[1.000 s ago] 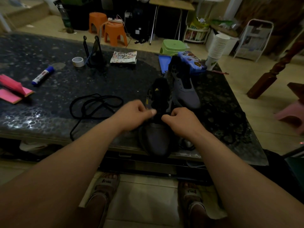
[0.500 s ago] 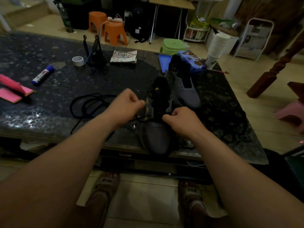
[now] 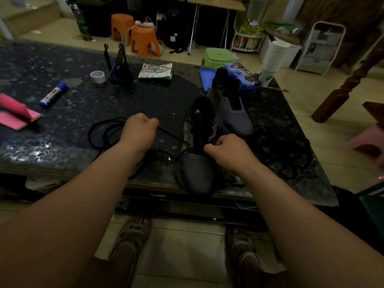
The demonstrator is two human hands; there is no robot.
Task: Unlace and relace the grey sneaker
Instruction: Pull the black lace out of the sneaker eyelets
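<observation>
Head view: left grip [image 3: 139, 129] holds lace [image 3: 173, 136] taut beside sneaker [image 3: 197, 173], right grip [image 3: 226, 151] pinching it.

Left hand [image 3: 138, 132] now sits well clear of the grey sneaker [image 3: 197, 171], withdrawn leftward. Black lace [image 3: 173, 136] runs taut from its fingers to the eyelets just beside the fingers of the right hand [image 3: 226, 151]

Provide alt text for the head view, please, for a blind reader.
A person's left hand holds a black lace taut, drawn leftward from a grey sneaker at the near edge of a dark table, while the right hand grips the sneaker by its eyelets. A second sneaker stands behind.
</observation>
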